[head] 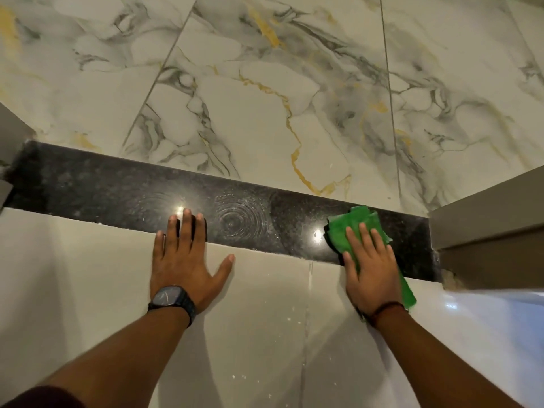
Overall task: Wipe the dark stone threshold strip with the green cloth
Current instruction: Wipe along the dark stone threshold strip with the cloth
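Note:
The dark speckled stone threshold strip (117, 189) runs across the floor from the left edge down to the right door frame. The green cloth (353, 228) lies folded on the strip's right part, one end trailing onto the near tile. My right hand (371, 266) presses flat on the cloth, fingers over the strip. My left hand (185, 260) rests flat with spread fingers on the pale tile, its fingertips reaching onto the strip's near edge. Pale circular smear marks show on the strip between the two hands.
A grey door frame (485, 231) juts in at the right end of the strip; another frame piece (11, 134) stands at the left end. White marble-pattern tiles (265, 98) lie beyond the strip, plain glossy tiles (265, 304) on the near side.

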`<action>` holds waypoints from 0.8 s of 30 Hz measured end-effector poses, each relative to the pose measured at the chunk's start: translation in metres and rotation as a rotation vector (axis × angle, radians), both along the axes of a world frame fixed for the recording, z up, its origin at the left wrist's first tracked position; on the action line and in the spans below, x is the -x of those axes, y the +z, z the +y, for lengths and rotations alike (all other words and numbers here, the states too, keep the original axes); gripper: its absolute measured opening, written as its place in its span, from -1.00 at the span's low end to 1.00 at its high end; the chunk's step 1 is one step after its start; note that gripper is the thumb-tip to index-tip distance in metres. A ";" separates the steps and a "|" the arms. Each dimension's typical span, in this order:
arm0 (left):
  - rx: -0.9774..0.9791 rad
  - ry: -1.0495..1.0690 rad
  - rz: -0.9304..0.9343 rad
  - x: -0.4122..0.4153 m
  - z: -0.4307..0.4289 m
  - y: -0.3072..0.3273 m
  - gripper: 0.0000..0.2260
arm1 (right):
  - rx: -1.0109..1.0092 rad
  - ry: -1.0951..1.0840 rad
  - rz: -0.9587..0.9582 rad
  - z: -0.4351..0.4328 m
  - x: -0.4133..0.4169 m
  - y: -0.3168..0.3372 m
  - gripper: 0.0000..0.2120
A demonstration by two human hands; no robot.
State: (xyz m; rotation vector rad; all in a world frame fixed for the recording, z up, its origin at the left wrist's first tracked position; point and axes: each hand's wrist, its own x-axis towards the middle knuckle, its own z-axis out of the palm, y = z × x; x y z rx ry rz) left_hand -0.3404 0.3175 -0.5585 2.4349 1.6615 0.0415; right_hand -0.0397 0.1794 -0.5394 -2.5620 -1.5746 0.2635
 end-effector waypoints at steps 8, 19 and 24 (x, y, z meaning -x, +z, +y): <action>0.054 -0.001 0.006 -0.002 -0.006 0.004 -0.17 | 0.042 -0.151 -0.049 0.069 0.043 -0.011 -0.50; 0.051 0.166 0.051 0.035 0.002 0.001 -0.14 | 0.046 0.443 0.058 0.090 0.150 0.000 -0.50; 0.056 0.280 0.082 0.071 0.004 0.004 -0.14 | 0.065 0.517 0.025 0.042 0.103 0.000 -0.51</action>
